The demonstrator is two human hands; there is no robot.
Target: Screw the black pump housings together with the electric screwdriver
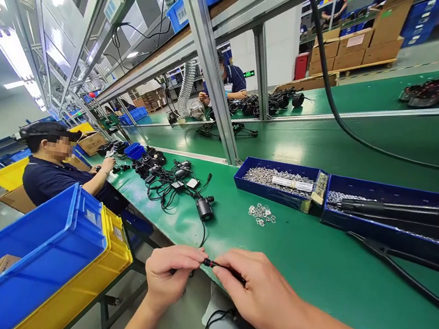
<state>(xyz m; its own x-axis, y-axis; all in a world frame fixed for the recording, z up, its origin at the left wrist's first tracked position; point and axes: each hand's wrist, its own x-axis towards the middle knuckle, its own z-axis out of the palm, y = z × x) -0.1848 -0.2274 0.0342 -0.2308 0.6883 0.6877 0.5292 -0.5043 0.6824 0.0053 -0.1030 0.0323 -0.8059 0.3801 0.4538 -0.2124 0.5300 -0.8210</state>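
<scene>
A black, red-ringed connector (209, 263) is pinched — by left hand (169, 274) and right hand (260, 290). Silver metal rings (262, 212) are strewn beyond.

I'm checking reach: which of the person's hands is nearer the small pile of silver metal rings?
Right. The right hand is on the near side of the silver metal rings; the left hand is farther off, leftward.

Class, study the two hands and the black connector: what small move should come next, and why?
Probably ease the right hand toward the left hand, keeping the black connector straight: both hands pinch it from opposite ends, and its red ring shows between them. Whether it is seated is unclear.
</scene>
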